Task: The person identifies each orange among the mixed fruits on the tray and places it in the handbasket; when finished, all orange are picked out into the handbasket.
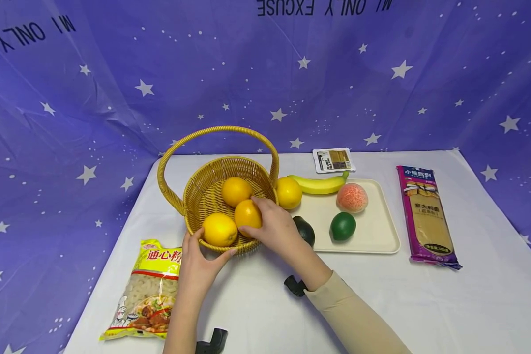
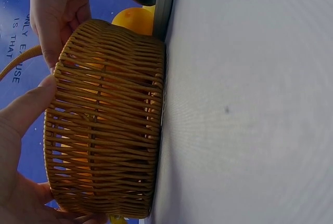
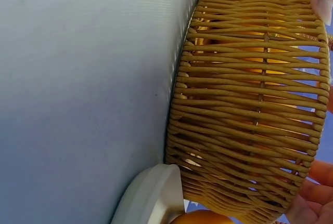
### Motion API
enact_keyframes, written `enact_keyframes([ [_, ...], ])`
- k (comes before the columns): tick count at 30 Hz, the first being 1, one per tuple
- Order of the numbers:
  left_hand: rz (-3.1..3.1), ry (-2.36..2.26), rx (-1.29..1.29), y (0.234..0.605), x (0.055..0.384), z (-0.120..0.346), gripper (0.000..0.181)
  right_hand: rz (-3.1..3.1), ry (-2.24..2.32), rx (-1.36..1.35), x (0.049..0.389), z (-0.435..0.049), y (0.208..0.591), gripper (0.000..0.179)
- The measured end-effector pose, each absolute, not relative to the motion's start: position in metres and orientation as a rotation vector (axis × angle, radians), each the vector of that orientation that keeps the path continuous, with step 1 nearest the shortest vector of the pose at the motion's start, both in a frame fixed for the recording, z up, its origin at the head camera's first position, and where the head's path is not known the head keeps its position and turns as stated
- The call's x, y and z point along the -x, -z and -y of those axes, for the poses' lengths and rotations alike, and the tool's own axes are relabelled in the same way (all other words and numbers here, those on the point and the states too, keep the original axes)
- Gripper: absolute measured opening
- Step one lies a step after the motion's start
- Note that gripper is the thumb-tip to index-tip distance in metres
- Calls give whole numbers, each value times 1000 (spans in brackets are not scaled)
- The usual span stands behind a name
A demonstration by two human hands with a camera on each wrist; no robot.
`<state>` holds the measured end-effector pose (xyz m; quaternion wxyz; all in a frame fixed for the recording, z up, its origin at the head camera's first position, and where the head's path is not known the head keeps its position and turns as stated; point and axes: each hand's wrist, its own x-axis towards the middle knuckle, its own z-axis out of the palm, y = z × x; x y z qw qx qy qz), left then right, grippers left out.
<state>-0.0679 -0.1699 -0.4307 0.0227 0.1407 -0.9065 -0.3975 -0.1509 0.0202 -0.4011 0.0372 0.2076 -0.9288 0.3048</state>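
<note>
A woven basket [image 1: 194, 189] with a tall arched handle stands on the table. My left hand [image 1: 202, 268] holds its near rim, thumb in front and fingers round the left side; in the left wrist view the thumb [image 2: 31, 102] lies on the rim. Over the basket's right edge reaches my right hand [image 1: 276, 223], gripping an orange [image 1: 247, 215] inside the basket between thumb and fingers. Another orange [image 1: 236, 191] lies behind it, and a yellow lemon-like fruit [image 1: 220, 230] sits beside it at the front left. Basket weave hides most fruit in both wrist views.
Right of the basket, a cream tray [image 1: 380, 231] carries a banana [image 1: 320, 185], a peach [image 1: 352, 198], a green fruit [image 1: 342, 226], a dark avocado-like fruit [image 1: 304, 231] and a yellow fruit [image 1: 289, 192]. Around stand a macaroni bag [image 1: 150, 295], a spaghetti pack [image 1: 427, 216] and a small packet [image 1: 334, 160].
</note>
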Motion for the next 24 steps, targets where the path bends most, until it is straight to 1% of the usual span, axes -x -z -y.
enact_keyframes([
  [14, 2801, 1235, -432, 431, 68, 170, 108, 2830, -965, -622, 152, -23, 404, 75],
  [24, 2793, 1233, -434, 431, 67, 169, 106, 2838, -1146, -590, 154, -29, 399, 75],
])
